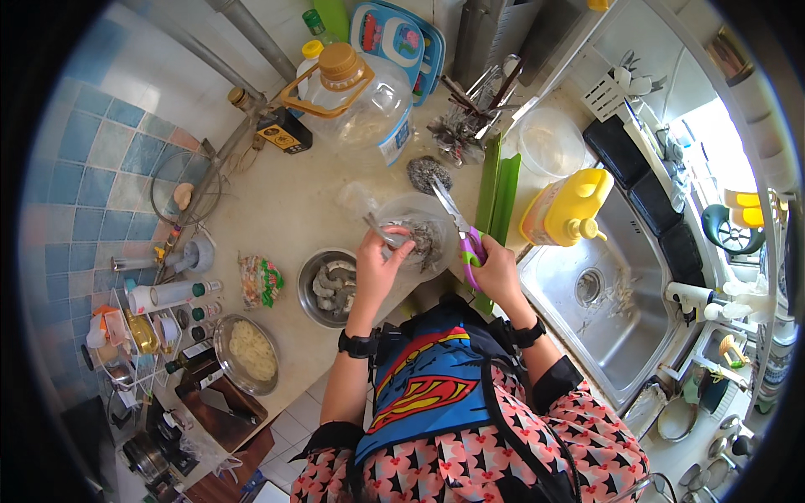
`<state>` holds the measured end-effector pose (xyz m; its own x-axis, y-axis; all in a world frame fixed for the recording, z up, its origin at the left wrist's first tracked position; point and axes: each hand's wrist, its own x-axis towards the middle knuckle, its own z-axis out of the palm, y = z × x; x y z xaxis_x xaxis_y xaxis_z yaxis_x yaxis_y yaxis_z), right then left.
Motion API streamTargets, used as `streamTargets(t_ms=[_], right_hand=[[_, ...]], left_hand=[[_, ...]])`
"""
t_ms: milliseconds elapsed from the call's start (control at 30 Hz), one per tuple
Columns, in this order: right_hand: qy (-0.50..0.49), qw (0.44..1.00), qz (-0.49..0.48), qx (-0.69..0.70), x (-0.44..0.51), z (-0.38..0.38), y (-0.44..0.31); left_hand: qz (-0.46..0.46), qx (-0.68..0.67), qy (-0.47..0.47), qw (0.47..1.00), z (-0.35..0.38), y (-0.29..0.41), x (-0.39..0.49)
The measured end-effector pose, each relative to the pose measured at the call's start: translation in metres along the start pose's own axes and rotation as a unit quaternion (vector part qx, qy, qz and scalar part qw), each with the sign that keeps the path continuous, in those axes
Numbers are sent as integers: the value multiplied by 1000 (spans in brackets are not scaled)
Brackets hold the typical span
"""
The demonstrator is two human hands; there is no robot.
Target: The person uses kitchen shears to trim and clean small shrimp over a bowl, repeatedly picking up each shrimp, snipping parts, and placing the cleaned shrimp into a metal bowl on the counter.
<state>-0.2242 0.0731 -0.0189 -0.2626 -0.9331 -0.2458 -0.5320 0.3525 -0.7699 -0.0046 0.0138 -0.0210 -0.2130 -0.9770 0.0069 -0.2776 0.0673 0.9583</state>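
Between finger and thumb, my left hand (383,259) holds a raw grey shrimp (391,237) above a clear plastic bowl (448,254). Shrimp scraps, as they look, lie in that bowl. My right hand (498,271) grips the purple and green handles of kitchen scissors (468,236); their metal blades point up and left, past the bowl's right rim. A steel bowl (306,300) left of my left forearm contains several grey shrimp (334,286). Just beyond the scissors' tip lies a steel wool scourer (429,175).
A yellow pump bottle (563,207) stands beside the steel sink (619,327) at right. Long green leaves (497,195) lie right of the scissors. A large plastic jug (371,107) is at the back; a packet (259,281) and a glass bowl of pale food (251,358) are left.
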Motion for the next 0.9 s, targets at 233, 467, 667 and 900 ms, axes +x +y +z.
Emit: streamTargets(t_ms=[233, 467, 667, 900], right_hand=[[-48, 988, -137, -60, 22, 14, 3], [-24, 980, -188, -67, 43, 16, -1], [-12, 983, -158, -97, 45, 0, -13], [-19, 975, -194, -112, 59, 12, -9]], left_hand=[[-78, -73, 112, 988, -59, -40, -50], [-157, 414, 4, 897, -97, -54, -84], [-164, 424, 75, 888, -61, -28, -80], [91, 329, 27, 939, 31, -8, -39]])
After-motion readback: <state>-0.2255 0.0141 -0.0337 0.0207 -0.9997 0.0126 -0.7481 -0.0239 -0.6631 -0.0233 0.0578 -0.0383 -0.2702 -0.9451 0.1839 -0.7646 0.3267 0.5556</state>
